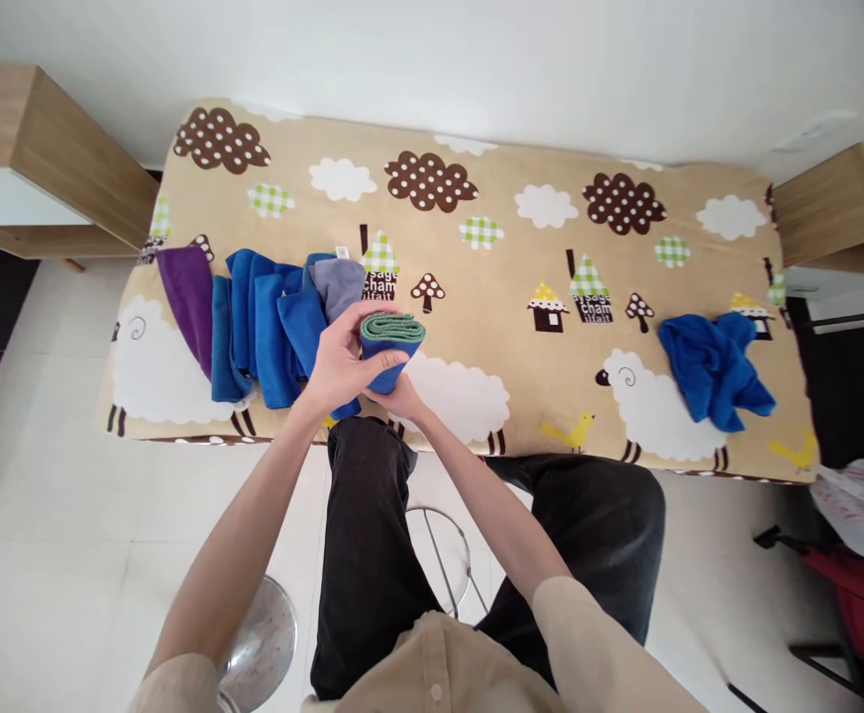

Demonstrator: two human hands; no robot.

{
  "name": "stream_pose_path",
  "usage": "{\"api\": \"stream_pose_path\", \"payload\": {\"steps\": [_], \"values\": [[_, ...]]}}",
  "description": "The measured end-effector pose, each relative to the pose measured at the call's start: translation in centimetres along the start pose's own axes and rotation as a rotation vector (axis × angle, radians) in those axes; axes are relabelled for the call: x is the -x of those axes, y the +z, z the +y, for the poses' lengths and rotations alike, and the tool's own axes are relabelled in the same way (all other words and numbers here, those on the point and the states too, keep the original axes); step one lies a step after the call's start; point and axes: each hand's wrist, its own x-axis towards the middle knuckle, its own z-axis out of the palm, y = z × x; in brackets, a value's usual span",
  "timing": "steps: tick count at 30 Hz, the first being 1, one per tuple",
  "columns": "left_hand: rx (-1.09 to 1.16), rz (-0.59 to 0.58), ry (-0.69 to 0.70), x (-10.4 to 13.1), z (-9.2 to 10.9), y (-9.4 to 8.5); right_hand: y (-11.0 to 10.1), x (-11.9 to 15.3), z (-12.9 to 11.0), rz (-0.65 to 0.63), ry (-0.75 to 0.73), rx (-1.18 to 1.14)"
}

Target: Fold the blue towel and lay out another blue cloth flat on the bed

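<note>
In the head view, a rolled blue towel [383, 368] with a green edge stands upright between my hands, its spiral end facing up. My left hand [343, 352] wraps its near left side, fingers behind and thumb across the front. From below, my right hand [396, 396] grips its lower end; some of those fingers are hidden. Just left lies a row of folded towels: a purple one [188, 302], several blue ones [272, 337] and a grey one [338, 284]. A crumpled blue towel [715, 366] lies at the far right of the bed.
The bed [469, 297] wears a beige sheet printed with sheep and clouds. Wooden cabinets stand at its left [67, 149] and right [848, 203] ends. A metal stool [261, 639] is on the floor at lower left. A red item [859, 594] sits at lower right.
</note>
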Motion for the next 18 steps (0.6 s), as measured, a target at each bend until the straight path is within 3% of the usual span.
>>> {"api": "stream_pose_path", "payload": {"steps": [4, 7, 11, 18], "values": [[-0.114, -0.071, -0.085, -0.1, -2.2, -0.5, 0.2, 0.0, 0.4, -0.014, -0.046, 0.045], [-0.162, -0.073, -0.117, -0.1, -2.7, -0.5, 0.4, -0.1, 0.3, -0.003, -0.059, 0.07], [-0.212, -0.039, -0.093, 0.2, -1.9, -0.5, 0.4, -0.1, 0.2, 0.003, -0.022, 0.088], [-0.136, -0.114, -0.085, 0.9, -0.2, -0.2, 0.5, 0.1, 0.8, -0.017, -0.024, 0.087]]}}
